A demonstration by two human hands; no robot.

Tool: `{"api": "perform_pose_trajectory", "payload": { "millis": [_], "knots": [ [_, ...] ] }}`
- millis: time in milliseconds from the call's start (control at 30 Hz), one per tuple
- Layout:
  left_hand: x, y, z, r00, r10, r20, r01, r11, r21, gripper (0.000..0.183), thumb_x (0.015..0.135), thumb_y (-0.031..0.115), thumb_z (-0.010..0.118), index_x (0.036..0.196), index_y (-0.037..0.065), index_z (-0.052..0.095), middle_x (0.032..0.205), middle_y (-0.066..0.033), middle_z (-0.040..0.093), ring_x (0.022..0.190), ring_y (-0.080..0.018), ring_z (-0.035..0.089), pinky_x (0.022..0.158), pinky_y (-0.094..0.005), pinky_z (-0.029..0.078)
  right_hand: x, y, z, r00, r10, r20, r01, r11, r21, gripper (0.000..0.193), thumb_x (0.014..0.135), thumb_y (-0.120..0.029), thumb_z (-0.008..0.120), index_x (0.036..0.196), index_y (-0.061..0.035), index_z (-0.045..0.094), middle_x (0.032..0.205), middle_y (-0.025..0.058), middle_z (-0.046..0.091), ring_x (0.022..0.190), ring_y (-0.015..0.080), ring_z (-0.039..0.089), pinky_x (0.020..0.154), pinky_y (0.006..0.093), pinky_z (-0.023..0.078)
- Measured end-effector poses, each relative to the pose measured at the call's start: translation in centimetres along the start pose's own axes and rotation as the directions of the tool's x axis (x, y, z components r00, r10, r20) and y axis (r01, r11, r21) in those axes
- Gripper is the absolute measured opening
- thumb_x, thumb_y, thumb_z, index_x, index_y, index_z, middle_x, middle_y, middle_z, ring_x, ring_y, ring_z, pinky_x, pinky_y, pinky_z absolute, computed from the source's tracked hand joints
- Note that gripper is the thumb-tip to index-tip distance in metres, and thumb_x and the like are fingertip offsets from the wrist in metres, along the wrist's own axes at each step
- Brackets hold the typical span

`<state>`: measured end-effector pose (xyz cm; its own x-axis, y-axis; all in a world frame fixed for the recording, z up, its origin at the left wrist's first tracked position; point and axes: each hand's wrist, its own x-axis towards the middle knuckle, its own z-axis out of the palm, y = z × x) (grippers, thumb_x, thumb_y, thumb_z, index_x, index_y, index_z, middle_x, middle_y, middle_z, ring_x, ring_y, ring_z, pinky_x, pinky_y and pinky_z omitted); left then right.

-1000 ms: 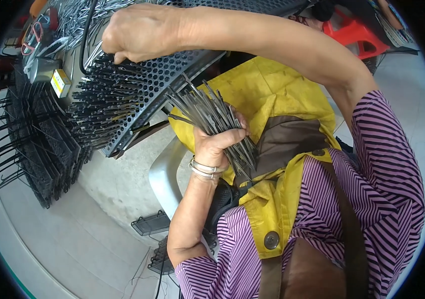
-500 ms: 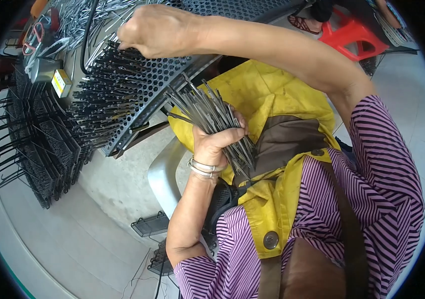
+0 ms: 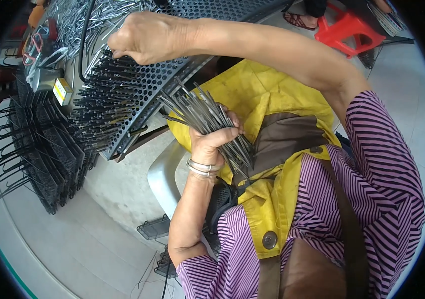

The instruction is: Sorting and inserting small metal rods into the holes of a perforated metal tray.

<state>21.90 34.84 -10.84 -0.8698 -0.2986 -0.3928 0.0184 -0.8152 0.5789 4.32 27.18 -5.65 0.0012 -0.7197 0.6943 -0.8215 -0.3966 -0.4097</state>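
A thick bundle of thin metal rods [image 3: 196, 110] is wrapped in my left hand [image 3: 217, 137], thumb across it, above the yellow apron [image 3: 282, 89] on my lap. My right hand [image 3: 145, 39] is closed in a pinch over the far edge of many dark upright rods [image 3: 105, 94]. These stand close together in the holes of a perforated metal plate [image 3: 165, 72]. The fingertips of my right hand face down and away, so whatever they pinch is hidden.
Loose silvery rods [image 3: 85, 22] are heaped behind the plate. At the left stand a metal cup [image 3: 45, 78], a yellow-white box [image 3: 62, 91], red-handled scissors [image 3: 35, 45] and black mesh racks with hooks [image 3: 48, 144]. A red stool [image 3: 344, 32] and another person's sandalled foot [image 3: 302, 21] are far right.
My right hand has shifted slightly left and down over the standing rods. My left hand keeps its hold on the bundle, and the whole view has moved a little.
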Motion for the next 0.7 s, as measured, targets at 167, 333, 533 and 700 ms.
{"api": "perform_pose_trajectory", "payload": {
  "millis": [167, 333, 533, 700],
  "knots": [
    [-0.3, 0.0, -0.1, 1.000, 0.010, 0.002, -0.010, 1.000, 0.028, 0.041, 0.052, -0.008, 0.059, 0.091, 0.000, 0.050, 0.072, -0.0121, 0.055, 0.064, -0.0235, 0.055, 0.061, -0.0343, 0.046, -0.3, -1.8, -0.5, 0.958, 0.116, 0.262, -0.065, 0.979, -0.195, 0.012, 0.072, -0.002, 0.055, 0.063, 0.0025, 0.049, 0.055, 0.0149, 0.054, 0.056, 0.0312, 0.058, 0.050, 0.0389, 0.046],
    [-0.1, -0.1, -0.3, 1.000, 0.000, 0.026, -0.002, 0.998, 0.070, 0.042, 0.053, -0.005, 0.060, 0.092, 0.004, 0.049, 0.070, -0.0097, 0.052, 0.064, -0.0251, 0.052, 0.063, -0.0385, 0.044, -2.9, -1.8, -0.6, 0.995, 0.096, 0.039, -0.089, 0.985, -0.146, 0.019, 0.076, -0.009, 0.057, 0.089, 0.0034, 0.052, 0.059, 0.0184, 0.055, 0.054, 0.0324, 0.058, 0.046, 0.0379, 0.046],
    [-0.3, -0.4, -0.8, 0.995, -0.023, 0.094, 0.020, 0.999, 0.025, 0.041, 0.057, -0.004, 0.059, 0.095, 0.005, 0.048, 0.072, -0.0090, 0.052, 0.071, -0.0266, 0.052, 0.069, -0.0430, 0.047, -5.6, -4.6, -4.4, 0.642, 0.598, 0.481, -0.763, 0.563, 0.318, 0.028, 0.080, -0.017, 0.059, 0.096, 0.0053, 0.058, 0.061, 0.0042, 0.057, 0.046, 0.0065, 0.049, 0.041, 0.0199, 0.040],
    [-1.0, -0.8, -0.5, 0.989, -0.035, 0.141, 0.031, 0.999, 0.035, 0.044, 0.058, -0.005, 0.062, 0.099, 0.003, 0.046, 0.073, -0.0101, 0.053, 0.070, -0.0260, 0.054, 0.070, -0.0433, 0.047, -7.4, -4.4, -3.8, 0.609, 0.535, 0.585, -0.792, 0.386, 0.472, 0.011, 0.078, -0.006, 0.058, 0.081, 0.0048, 0.060, 0.058, 0.0044, 0.055, 0.046, 0.0066, 0.048, 0.039, 0.0187, 0.038]
  ]
}}
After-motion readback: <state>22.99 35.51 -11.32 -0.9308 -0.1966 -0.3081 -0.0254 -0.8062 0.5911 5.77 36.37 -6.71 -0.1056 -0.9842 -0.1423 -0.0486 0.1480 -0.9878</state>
